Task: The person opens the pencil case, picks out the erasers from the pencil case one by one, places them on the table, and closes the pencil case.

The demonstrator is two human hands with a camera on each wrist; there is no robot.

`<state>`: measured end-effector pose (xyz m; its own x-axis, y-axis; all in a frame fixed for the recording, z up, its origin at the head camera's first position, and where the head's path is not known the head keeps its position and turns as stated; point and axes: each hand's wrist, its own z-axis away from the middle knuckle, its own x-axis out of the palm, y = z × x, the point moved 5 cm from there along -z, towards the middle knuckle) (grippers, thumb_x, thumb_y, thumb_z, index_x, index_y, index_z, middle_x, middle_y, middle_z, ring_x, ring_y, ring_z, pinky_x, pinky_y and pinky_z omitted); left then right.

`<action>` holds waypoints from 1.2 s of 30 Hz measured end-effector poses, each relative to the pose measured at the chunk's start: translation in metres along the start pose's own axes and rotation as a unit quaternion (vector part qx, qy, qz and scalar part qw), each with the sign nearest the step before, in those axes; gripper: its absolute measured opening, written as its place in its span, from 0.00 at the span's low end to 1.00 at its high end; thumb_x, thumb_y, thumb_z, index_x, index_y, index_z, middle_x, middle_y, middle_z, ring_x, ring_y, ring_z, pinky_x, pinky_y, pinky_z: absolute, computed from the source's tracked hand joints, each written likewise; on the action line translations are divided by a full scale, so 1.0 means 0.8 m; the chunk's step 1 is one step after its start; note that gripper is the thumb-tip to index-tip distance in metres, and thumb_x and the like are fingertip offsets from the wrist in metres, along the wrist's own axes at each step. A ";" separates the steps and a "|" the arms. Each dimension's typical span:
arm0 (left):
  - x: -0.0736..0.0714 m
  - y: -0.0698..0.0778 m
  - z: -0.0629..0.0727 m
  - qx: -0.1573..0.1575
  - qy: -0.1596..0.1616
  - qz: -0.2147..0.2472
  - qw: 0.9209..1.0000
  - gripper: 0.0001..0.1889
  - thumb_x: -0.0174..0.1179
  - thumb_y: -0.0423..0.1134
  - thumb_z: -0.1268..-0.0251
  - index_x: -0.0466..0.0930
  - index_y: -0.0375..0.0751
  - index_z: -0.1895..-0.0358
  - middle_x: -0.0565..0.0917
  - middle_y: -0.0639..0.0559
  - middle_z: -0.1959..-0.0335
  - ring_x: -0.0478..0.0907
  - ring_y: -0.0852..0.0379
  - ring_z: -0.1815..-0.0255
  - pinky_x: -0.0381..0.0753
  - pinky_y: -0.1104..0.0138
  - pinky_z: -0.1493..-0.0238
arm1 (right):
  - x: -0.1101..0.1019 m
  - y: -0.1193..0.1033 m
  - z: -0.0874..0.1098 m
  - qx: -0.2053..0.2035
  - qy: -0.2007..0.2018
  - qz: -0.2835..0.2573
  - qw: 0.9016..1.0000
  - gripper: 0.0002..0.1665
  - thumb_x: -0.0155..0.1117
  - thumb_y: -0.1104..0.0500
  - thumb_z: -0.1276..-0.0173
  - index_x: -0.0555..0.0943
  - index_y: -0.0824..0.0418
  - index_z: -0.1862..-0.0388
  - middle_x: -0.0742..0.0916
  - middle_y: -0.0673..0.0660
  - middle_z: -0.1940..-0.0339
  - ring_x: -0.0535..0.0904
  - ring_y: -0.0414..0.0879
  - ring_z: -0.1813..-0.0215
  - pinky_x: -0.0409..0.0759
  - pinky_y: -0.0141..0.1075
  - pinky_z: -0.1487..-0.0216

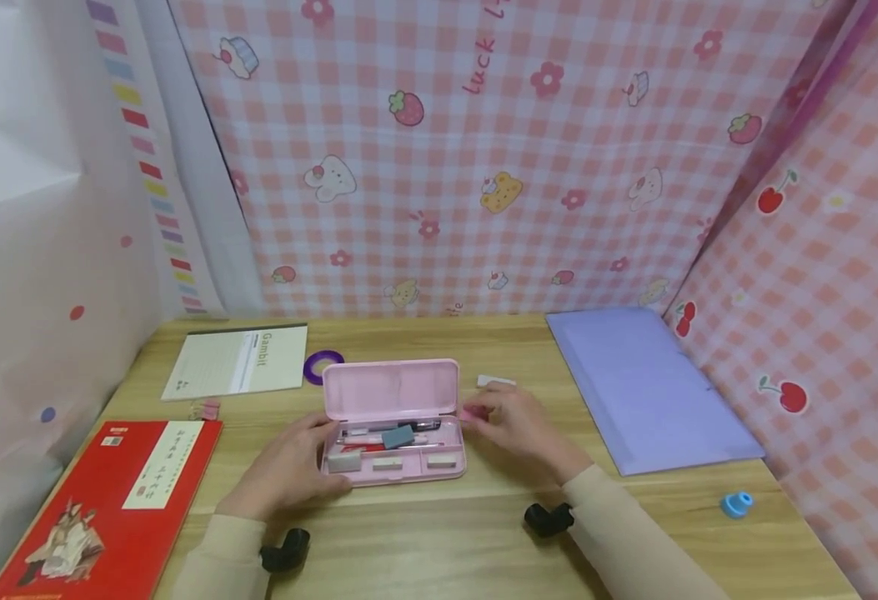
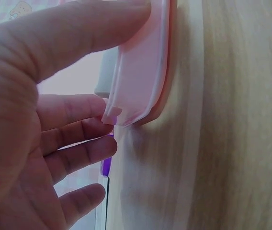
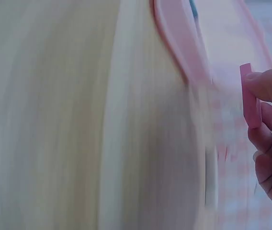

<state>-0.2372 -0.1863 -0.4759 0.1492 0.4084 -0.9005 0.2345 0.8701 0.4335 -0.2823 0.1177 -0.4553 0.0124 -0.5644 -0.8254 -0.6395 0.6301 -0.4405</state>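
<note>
An open pink pencil case (image 1: 392, 392) sits mid-table, lid tipped back. Inside lie pens (image 1: 427, 425), a blue-grey eraser (image 1: 398, 437) and several pale erasers (image 1: 344, 462) along the front tray. My left hand (image 1: 292, 467) holds the case's left end, thumb at the front and fingers toward the hinge; in the left wrist view the thumb lies along the case's wall (image 2: 143, 72). Just off the case's right end, my right hand (image 1: 517, 421) pinches a small pink eraser (image 3: 251, 96) between thumb and fingers. A white eraser (image 1: 496, 381) lies behind that hand.
Left of the case are a red book (image 1: 93, 517), a pale notebook (image 1: 239, 360), a pink binder clip (image 1: 209, 410) and a purple tape roll (image 1: 323, 367). A lilac folder (image 1: 649, 392) lies at right, with a small blue object (image 1: 736, 504) in front. Checked cloth walls (image 1: 439, 167) enclose the table.
</note>
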 end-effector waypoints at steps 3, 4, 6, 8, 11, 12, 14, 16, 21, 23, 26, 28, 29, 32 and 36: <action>0.001 0.000 0.000 -0.003 -0.003 0.002 1.000 0.48 0.76 0.57 0.62 0.71 0.40 0.34 0.68 0.44 0.32 0.64 0.41 0.33 0.65 0.44 0.35 | -0.015 0.025 0.014 0.027 0.003 0.000 1.000 0.10 0.73 0.60 0.41 0.87 0.56 0.60 0.83 0.46 0.67 0.79 0.40 0.65 0.81 0.30 0.65; 0.001 0.000 0.000 -0.004 -0.005 0.003 1.000 0.48 0.76 0.57 0.62 0.71 0.40 0.34 0.68 0.44 0.32 0.64 0.41 0.33 0.65 0.44 0.35 | -0.018 0.034 0.018 0.037 0.002 0.000 0.999 0.09 0.73 0.60 0.41 0.87 0.55 0.61 0.82 0.46 0.68 0.78 0.40 0.67 0.81 0.30 0.67; 0.001 0.000 0.000 -0.006 -0.006 0.005 1.000 0.48 0.77 0.57 0.62 0.71 0.40 0.34 0.67 0.44 0.31 0.64 0.41 0.32 0.65 0.44 0.35 | -0.022 0.052 0.026 0.049 -0.003 0.010 0.999 0.07 0.72 0.58 0.41 0.87 0.54 0.62 0.81 0.45 0.69 0.77 0.40 0.68 0.79 0.30 0.68; 0.002 0.000 0.001 -0.007 -0.007 0.005 1.000 0.48 0.77 0.57 0.62 0.71 0.40 0.34 0.67 0.44 0.31 0.63 0.41 0.32 0.64 0.44 0.34 | -0.024 0.069 0.033 0.058 -0.009 0.025 0.998 0.06 0.72 0.56 0.40 0.87 0.52 0.63 0.80 0.43 0.70 0.75 0.39 0.69 0.77 0.30 0.68; 0.004 -0.001 0.002 -0.008 -0.009 0.007 1.000 0.48 0.77 0.57 0.62 0.71 0.40 0.34 0.67 0.43 0.31 0.63 0.41 0.32 0.64 0.43 0.34 | -0.027 0.092 0.041 0.077 -0.014 0.047 0.996 0.06 0.71 0.53 0.39 0.87 0.50 0.62 0.80 0.42 0.70 0.74 0.37 0.68 0.76 0.31 0.68; 0.005 -0.001 0.003 -0.008 -0.009 0.007 1.000 0.48 0.77 0.57 0.62 0.71 0.39 0.34 0.67 0.43 0.31 0.63 0.41 0.32 0.64 0.43 0.34 | -0.028 0.098 0.044 0.085 -0.016 0.052 0.995 0.07 0.71 0.53 0.39 0.88 0.50 0.62 0.80 0.41 0.70 0.74 0.37 0.68 0.76 0.32 0.67; 0.006 -0.001 0.004 -0.009 -0.009 0.010 1.000 0.48 0.77 0.57 0.62 0.71 0.40 0.34 0.67 0.43 0.31 0.63 0.41 0.32 0.64 0.43 0.34 | -0.030 0.107 0.048 0.093 -0.016 0.056 0.994 0.07 0.71 0.53 0.39 0.88 0.49 0.62 0.80 0.41 0.70 0.73 0.37 0.68 0.76 0.33 0.67; 0.006 -0.001 0.004 -0.010 -0.007 0.012 1.000 0.48 0.77 0.56 0.63 0.71 0.40 0.33 0.67 0.44 0.31 0.63 0.42 0.31 0.64 0.44 0.34 | -0.032 0.113 0.051 0.098 -0.017 0.058 0.993 0.07 0.71 0.53 0.39 0.88 0.50 0.62 0.80 0.41 0.70 0.73 0.37 0.68 0.76 0.34 0.67; 0.005 0.001 0.003 -0.006 -0.004 0.010 1.000 0.48 0.77 0.56 0.62 0.71 0.40 0.33 0.66 0.44 0.30 0.63 0.42 0.31 0.64 0.44 0.34 | -0.034 0.118 0.053 0.106 -0.027 0.061 0.992 0.07 0.70 0.52 0.38 0.87 0.50 0.62 0.80 0.41 0.70 0.73 0.37 0.68 0.75 0.33 0.68; 0.005 0.001 0.002 -0.007 -0.006 0.011 1.000 0.48 0.77 0.56 0.62 0.71 0.39 0.33 0.67 0.43 0.31 0.63 0.42 0.32 0.64 0.44 0.34 | -0.034 0.119 0.053 0.111 -0.031 0.057 0.992 0.07 0.69 0.52 0.37 0.87 0.50 0.61 0.81 0.41 0.70 0.74 0.37 0.68 0.76 0.34 0.67; 0.004 0.001 0.001 -0.016 -0.010 0.013 1.000 0.48 0.77 0.57 0.62 0.71 0.40 0.33 0.66 0.44 0.30 0.63 0.42 0.32 0.64 0.43 0.34 | -0.035 0.119 0.051 0.120 -0.038 0.050 0.991 0.07 0.69 0.52 0.37 0.87 0.49 0.61 0.82 0.42 0.69 0.74 0.37 0.68 0.76 0.34 0.66; 0.004 0.001 0.000 -0.021 -0.012 0.014 1.000 0.48 0.77 0.57 0.62 0.71 0.41 0.33 0.66 0.44 0.30 0.62 0.42 0.31 0.64 0.43 0.34 | -0.035 0.119 0.051 0.123 -0.042 0.048 0.990 0.07 0.69 0.52 0.37 0.87 0.50 0.60 0.82 0.43 0.69 0.74 0.38 0.68 0.76 0.35 0.66; 0.004 0.001 0.000 -0.021 -0.013 0.014 1.000 0.48 0.77 0.57 0.62 0.71 0.41 0.33 0.66 0.44 0.30 0.62 0.41 0.31 0.64 0.43 0.34 | -0.035 0.119 0.051 0.125 -0.044 0.049 0.990 0.08 0.69 0.52 0.37 0.87 0.50 0.59 0.82 0.43 0.69 0.74 0.38 0.68 0.76 0.34 0.67; 0.002 0.000 0.000 -0.025 -0.016 0.014 0.999 0.47 0.76 0.57 0.61 0.71 0.42 0.33 0.66 0.44 0.30 0.62 0.41 0.31 0.64 0.43 0.34 | -0.035 0.118 0.050 0.126 -0.047 0.051 0.990 0.09 0.69 0.53 0.36 0.87 0.52 0.57 0.82 0.44 0.68 0.74 0.38 0.68 0.75 0.34 0.67; 0.000 0.000 0.001 -0.023 -0.018 0.014 0.999 0.48 0.76 0.56 0.61 0.70 0.41 0.33 0.66 0.43 0.30 0.62 0.41 0.31 0.64 0.43 0.34 | -0.035 0.119 0.049 0.131 -0.046 0.048 0.989 0.11 0.69 0.55 0.37 0.86 0.54 0.55 0.83 0.47 0.66 0.74 0.39 0.67 0.76 0.34 0.66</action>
<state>-0.2367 -0.1867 -0.4756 0.1897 0.4229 -0.8861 0.1851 0.8709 0.4553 -0.3129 0.2142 -0.4881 0.0394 -0.4514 -0.8914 -0.4199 0.8021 -0.4247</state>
